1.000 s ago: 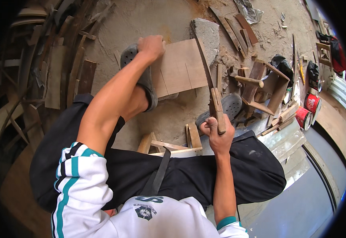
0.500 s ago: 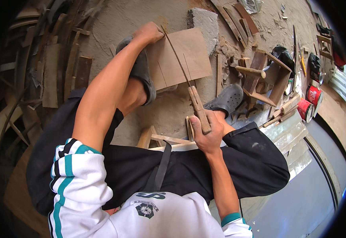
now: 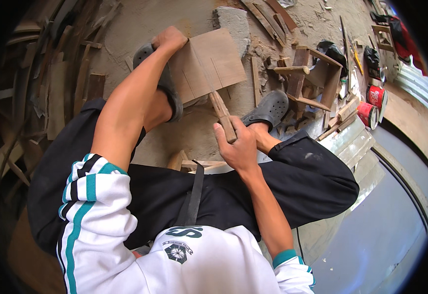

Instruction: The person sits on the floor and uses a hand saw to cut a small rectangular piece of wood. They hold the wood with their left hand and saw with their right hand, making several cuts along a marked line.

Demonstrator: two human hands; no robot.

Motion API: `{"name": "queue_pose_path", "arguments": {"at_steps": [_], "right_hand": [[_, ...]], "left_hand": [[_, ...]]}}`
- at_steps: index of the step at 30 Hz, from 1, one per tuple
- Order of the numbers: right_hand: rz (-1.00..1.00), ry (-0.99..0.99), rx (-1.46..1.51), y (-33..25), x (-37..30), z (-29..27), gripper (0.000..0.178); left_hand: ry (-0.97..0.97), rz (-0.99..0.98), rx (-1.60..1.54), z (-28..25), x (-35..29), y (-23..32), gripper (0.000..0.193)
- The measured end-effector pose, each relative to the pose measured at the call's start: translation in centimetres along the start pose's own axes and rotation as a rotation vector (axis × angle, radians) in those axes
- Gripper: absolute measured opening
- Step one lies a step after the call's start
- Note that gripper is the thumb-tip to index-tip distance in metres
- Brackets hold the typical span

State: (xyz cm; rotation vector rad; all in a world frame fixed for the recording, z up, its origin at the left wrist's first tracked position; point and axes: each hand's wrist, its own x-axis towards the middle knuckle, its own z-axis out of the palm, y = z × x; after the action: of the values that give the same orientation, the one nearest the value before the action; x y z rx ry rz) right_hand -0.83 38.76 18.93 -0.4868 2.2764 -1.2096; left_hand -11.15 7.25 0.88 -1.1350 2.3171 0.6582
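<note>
A thin-bladed handsaw (image 3: 222, 116) with a worn wooden handle is in my right hand (image 3: 240, 147), fingers wrapped round the grip. Its narrow blade, seen almost edge-on, runs away from me across a flat brown wooden board (image 3: 228, 56). Dark straight lines run partway in from the board's near edge; whether they are cuts or marks I cannot tell. At the far left corner, my left hand (image 3: 171, 39) is closed on the board's edge, its fingertips partly hidden. My left foot, in a grey clog (image 3: 167, 81), is against the board's left side.
Wood scraps (image 3: 69, 73) pile up on the left. A concrete block (image 3: 233, 27) lies beyond the board. Right of it are a wooden frame (image 3: 317, 78), a wooden-handled hammer-like tool (image 3: 291, 70) and red cans (image 3: 368, 115). A small wooden piece (image 3: 209, 164) sits between my legs.
The saw handle and my right hand have shifted left and slightly away from me. The board, left hand and surroundings also appear further left, as the view has turned.
</note>
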Motion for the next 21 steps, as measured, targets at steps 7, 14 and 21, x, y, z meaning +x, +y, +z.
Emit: {"name": "queue_pose_path", "arguments": {"at_steps": [7, 14, 21], "right_hand": [[0.05, -0.02, -0.032, -0.8, 0.2, -0.5, 0.024], [0.042, -0.031, 0.006, -0.5, -1.2, -1.2, 0.029], [0.055, 0.007, 0.052, -0.3, 1.7, -0.7, 0.033]], "left_hand": [[0.018, -0.041, 0.034, 0.6, 0.7, 0.3, 0.043], [-0.02, 0.044, -0.03, 1.0, 1.8, -1.1, 0.042], [0.005, 0.021, -0.039, 1.4, 1.6, -0.8, 0.034]]}}
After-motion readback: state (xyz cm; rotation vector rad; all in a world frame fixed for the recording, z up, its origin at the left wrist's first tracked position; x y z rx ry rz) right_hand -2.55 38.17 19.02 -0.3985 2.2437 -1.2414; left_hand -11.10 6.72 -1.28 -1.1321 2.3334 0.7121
